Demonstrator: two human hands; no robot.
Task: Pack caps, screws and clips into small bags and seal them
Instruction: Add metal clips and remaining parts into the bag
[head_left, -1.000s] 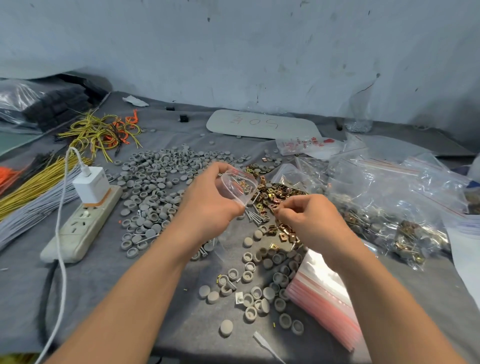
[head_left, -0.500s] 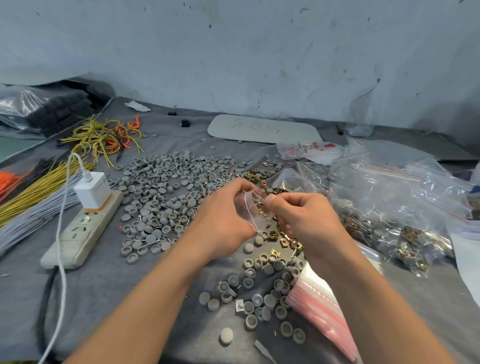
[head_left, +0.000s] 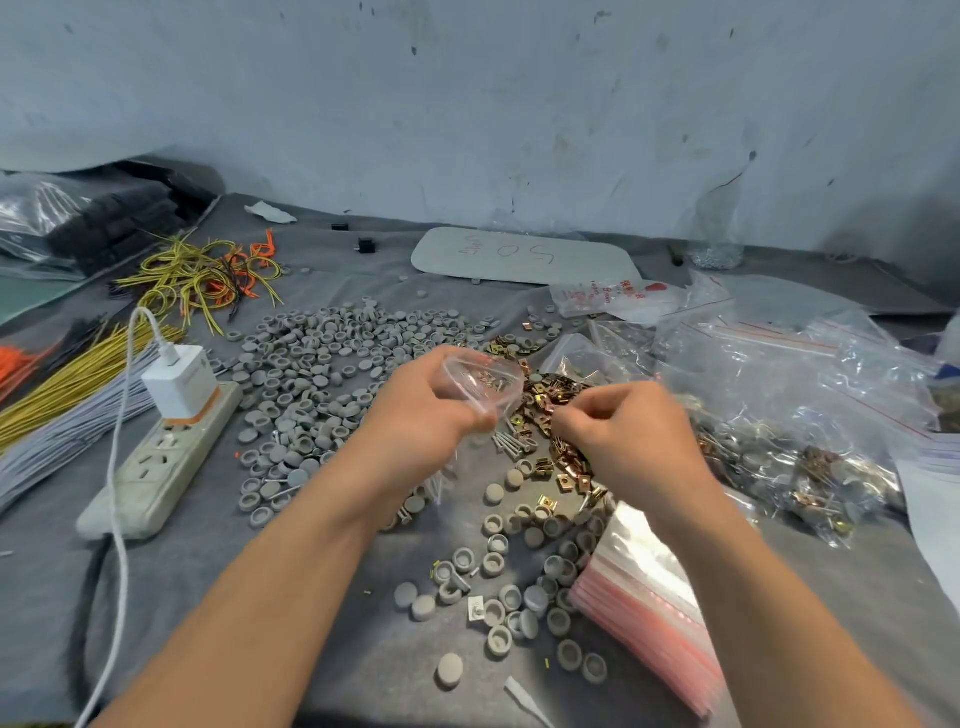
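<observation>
Closest to you on the grey desk (head_left: 218, 582), a stack of empty bags (head_left: 654, 613) with pink seal strips lies at the right, touching a scatter of loose caps (head_left: 498, 566). Above those, your left hand (head_left: 421, 410) grips a small clear bag (head_left: 483, 382) off the desk with its mouth held open toward you, and a few small parts show inside it. Your right hand (head_left: 623, 431) is just beside it, its fingers (head_left: 563, 415) curled into a pinch at the edge of the clips (head_left: 556, 395); you cannot tell whether they hold anything. A few screws (head_left: 511, 441) lie under the bag, between your hands. Further out to the left is the wide spread of grey caps (head_left: 332, 353), with a power strip (head_left: 166, 457) carrying a white charger (head_left: 179, 382) beside it. To the right are heaped filled bags (head_left: 779, 415). Beyond lie yellow wires (head_left: 202, 280) and a white board (head_left: 524, 257) by the wall.
</observation>
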